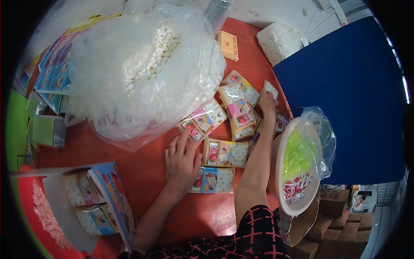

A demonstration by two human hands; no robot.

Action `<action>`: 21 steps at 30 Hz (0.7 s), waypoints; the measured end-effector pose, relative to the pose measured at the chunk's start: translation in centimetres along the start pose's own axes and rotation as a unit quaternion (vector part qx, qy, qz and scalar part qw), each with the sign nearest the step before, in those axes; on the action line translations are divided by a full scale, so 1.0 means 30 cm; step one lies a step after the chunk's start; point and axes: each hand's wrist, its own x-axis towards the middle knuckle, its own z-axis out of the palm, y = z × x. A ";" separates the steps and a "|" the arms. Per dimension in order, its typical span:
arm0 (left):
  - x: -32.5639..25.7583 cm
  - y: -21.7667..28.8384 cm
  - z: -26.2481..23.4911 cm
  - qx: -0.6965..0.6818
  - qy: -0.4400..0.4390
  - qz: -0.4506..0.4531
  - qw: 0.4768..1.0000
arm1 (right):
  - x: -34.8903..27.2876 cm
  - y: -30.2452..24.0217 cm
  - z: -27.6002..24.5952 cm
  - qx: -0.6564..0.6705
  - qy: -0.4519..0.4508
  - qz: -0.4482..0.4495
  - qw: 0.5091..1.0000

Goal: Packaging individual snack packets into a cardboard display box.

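Note:
My left hand point(182, 163) rests over the middle of the red table with its fingers spread and nothing gripped. Its fingertips lie by the lower end of a clear-covered pack of white sweets point(203, 118). Beside it are a yellow-labelled pack point(225, 153) and a blue-labelled pack point(217, 180), which the hand partly overlaps. Farther right, my right hand point(267, 103) reaches forward, its fingers closed on a small pack of white pieces point(271, 89). Several more packs point(241, 110) lie heaped left of that hand; my right forearm hides some of them.
A big clear bag of white pieces point(166, 47) covers the back left. At lower left stands an open display box point(116, 190) holding packs, beside a red tub point(30, 194). A white tub point(280, 172) with green strips stands right. An empty tan tray point(228, 45) lies behind.

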 end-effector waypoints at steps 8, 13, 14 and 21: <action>-0.003 -0.021 0.008 -0.013 0.046 0.053 0.997 | -0.220 -0.078 0.015 -0.018 -0.026 -0.076 0.997; -0.063 -0.004 0.011 0.040 0.048 0.091 0.994 | -0.326 0.020 -0.046 0.103 -0.112 -0.141 0.978; -0.086 -0.003 -0.003 0.048 0.034 0.085 0.995 | -0.399 0.037 -0.065 0.099 -0.065 -0.221 0.968; -0.307 0.018 -0.074 0.122 0.021 0.079 0.989 | -0.920 0.313 -0.146 0.179 0.059 -0.433 0.881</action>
